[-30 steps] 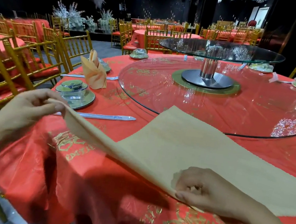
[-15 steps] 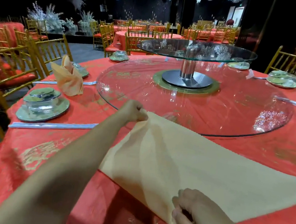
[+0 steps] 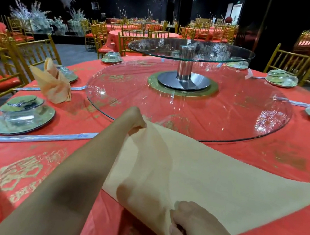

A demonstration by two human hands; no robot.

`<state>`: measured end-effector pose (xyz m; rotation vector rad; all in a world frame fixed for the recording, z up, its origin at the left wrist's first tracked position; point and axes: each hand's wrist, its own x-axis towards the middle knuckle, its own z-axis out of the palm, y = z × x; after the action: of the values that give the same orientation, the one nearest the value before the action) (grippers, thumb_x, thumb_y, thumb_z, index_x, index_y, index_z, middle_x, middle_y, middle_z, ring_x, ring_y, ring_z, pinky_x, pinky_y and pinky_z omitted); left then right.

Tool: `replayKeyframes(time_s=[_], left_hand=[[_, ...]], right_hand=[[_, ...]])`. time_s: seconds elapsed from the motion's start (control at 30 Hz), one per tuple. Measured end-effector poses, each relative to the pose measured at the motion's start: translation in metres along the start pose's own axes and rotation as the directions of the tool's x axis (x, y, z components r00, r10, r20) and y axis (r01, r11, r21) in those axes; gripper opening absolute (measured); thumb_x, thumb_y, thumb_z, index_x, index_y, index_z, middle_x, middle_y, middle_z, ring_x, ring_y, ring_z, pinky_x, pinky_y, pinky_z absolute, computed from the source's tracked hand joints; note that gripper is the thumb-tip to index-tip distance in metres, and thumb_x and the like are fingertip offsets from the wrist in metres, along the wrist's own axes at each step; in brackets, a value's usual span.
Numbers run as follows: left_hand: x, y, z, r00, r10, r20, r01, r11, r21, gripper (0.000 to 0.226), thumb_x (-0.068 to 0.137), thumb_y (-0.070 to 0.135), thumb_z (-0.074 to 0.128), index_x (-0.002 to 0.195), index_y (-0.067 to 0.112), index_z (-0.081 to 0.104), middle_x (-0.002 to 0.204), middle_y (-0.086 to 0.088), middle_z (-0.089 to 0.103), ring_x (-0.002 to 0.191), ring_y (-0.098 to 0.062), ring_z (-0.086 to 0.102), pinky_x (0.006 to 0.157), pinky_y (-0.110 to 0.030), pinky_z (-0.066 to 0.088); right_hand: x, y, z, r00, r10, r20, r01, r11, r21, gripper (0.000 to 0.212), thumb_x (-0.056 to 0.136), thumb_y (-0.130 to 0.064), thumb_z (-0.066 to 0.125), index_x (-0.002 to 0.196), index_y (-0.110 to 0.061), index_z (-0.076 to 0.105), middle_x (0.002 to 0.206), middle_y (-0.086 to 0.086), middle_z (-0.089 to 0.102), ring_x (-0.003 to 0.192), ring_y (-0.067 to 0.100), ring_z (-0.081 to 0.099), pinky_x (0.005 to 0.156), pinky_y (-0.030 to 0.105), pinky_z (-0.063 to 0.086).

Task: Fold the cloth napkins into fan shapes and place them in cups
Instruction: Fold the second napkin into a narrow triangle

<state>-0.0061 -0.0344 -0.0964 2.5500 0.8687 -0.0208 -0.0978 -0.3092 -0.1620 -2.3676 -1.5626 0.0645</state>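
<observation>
A large beige cloth napkin (image 3: pixel 211 182) lies spread on the red tablecloth in front of me, folded over itself at its left side. My left hand (image 3: pixel 134 119) pinches one corner of it, stretched forward to the rim of the glass turntable. Close to the table's near edge, my right hand (image 3: pixel 189 231) pinches the napkin's near corner. Another beige napkin (image 3: pixel 54 84), folded, stands upright at the far left by a place setting; whatever holds it is hidden.
A two-tier glass turntable (image 3: pixel 188 102) fills the table's middle. A stacked glass bowl on a plate (image 3: pixel 23 115) and wrapped chopsticks (image 3: pixel 40 137) lie at my left. More place settings (image 3: pixel 280 78) ring the table. Gold chairs (image 3: pixel 19 52) surround it.
My left hand has carried its napkin corner from the far left across and forward to the turntable's rim, folding the cloth over. My right hand stays pinned on the near corner.
</observation>
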Motion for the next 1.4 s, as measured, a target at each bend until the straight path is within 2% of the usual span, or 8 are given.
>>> replayKeyframes(time_s=[0.1, 0.23, 0.47, 0.67, 0.9, 1.07, 1.27, 1.4], left_hand=[[-0.001, -0.008, -0.003, 1.000, 0.014, -0.013, -0.014, 1.000, -0.022, 0.038, 0.084, 0.011, 0.061, 0.056, 0.012, 0.036, 0.052, -0.003, 0.043, 0.054, -0.021, 0.046, 0.042, -0.021, 0.032], [-0.014, -0.052, -0.023, 1.000, -0.031, -0.002, 0.030, 0.984, -0.175, 0.035, 0.082, 0.003, 0.064, 0.058, 0.009, 0.039, 0.046, -0.004, 0.045, 0.048, -0.019, 0.036, 0.045, -0.024, 0.031], [-0.050, -0.133, -0.040, 0.966, -0.192, 0.175, 0.232, 0.940, -0.250, 0.016, 0.081, 0.002, 0.068, 0.075, 0.004, 0.053, 0.075, -0.005, 0.050, 0.070, -0.020, 0.044, 0.065, -0.026, 0.038], [-0.052, -0.148, -0.022, 0.989, -0.144, 0.014, 0.144, 0.969, -0.201, 0.029, 0.075, 0.005, 0.074, 0.071, 0.013, 0.046, 0.033, 0.006, 0.050, 0.044, -0.014, 0.048, 0.048, -0.024, 0.034], [-0.053, -0.162, -0.018, 0.984, -0.174, -0.030, 0.136, 0.856, -0.498, 0.020, 0.083, -0.003, 0.063, 0.070, 0.012, 0.057, 0.069, -0.007, 0.051, 0.070, -0.021, 0.045, 0.054, -0.023, 0.034], [-0.042, -0.151, -0.023, 0.980, -0.152, -0.128, 0.049, 0.808, -0.587, 0.029, 0.081, -0.012, 0.060, 0.067, 0.013, 0.053, 0.064, -0.005, 0.046, 0.054, -0.015, 0.042, 0.047, -0.019, 0.037], [-0.034, -0.143, -0.013, 0.976, -0.066, -0.208, -0.048, 0.865, -0.499, 0.028, 0.078, -0.013, 0.061, 0.073, 0.012, 0.049, 0.056, -0.004, 0.041, 0.023, -0.004, 0.039, 0.035, -0.019, 0.035], [-0.041, -0.149, -0.003, 0.968, -0.122, -0.221, 0.031, 0.927, -0.375, 0.027, 0.077, -0.005, 0.064, 0.096, 0.005, 0.048, 0.070, -0.013, 0.053, 0.039, -0.021, 0.052, 0.036, -0.021, 0.038]], right_hand=[[0.001, 0.000, -0.006, 0.998, 0.058, 0.037, -0.057, 0.998, -0.034, 0.024, 0.068, -0.042, 0.029, 0.058, -0.024, 0.042, 0.065, -0.011, 0.044, 0.063, 0.008, 0.050, 0.055, 0.020, 0.030], [0.010, 0.003, -0.019, 0.967, -0.068, 0.245, 0.057, 0.997, 0.052, 0.024, 0.084, -0.035, 0.030, 0.063, -0.022, 0.032, 0.076, -0.007, 0.038, 0.080, 0.010, 0.038, 0.069, 0.024, 0.030], [0.022, -0.004, -0.039, 0.836, -0.085, 0.543, -0.004, 0.987, 0.161, 0.025, 0.092, -0.025, 0.040, 0.076, -0.006, 0.043, 0.093, 0.018, 0.050, 0.072, 0.020, 0.041, 0.074, 0.042, 0.039], [0.019, -0.020, -0.030, 0.897, 0.043, 0.439, 0.004, 0.994, -0.105, 0.027, 0.090, -0.035, 0.039, 0.068, -0.020, 0.032, 0.077, -0.007, 0.044, 0.075, 0.012, 0.039, 0.070, 0.033, 0.034], [0.017, -0.023, -0.030, 0.905, 0.041, 0.424, -0.010, 0.997, -0.075, 0.029, 0.090, -0.037, 0.042, 0.066, -0.024, 0.032, 0.070, -0.011, 0.039, 0.062, 0.002, 0.036, 0.061, 0.020, 0.031], [0.026, -0.025, -0.028, 0.912, 0.043, 0.407, -0.030, 0.999, -0.039, 0.022, 0.089, -0.035, 0.042, 0.073, -0.020, 0.041, 0.083, -0.004, 0.053, 0.080, 0.013, 0.050, 0.075, 0.033, 0.040], [0.030, -0.030, -0.021, 0.922, 0.068, 0.381, -0.049, 0.997, -0.058, 0.020, 0.088, -0.030, 0.039, 0.072, -0.019, 0.040, 0.079, -0.003, 0.050, 0.077, 0.018, 0.047, 0.070, 0.035, 0.039], [0.030, -0.030, -0.022, 0.914, 0.046, 0.403, -0.030, 0.998, -0.046, 0.024, 0.089, -0.031, 0.039, 0.067, -0.022, 0.033, 0.078, -0.007, 0.044, 0.076, 0.015, 0.043, 0.071, 0.034, 0.038]])
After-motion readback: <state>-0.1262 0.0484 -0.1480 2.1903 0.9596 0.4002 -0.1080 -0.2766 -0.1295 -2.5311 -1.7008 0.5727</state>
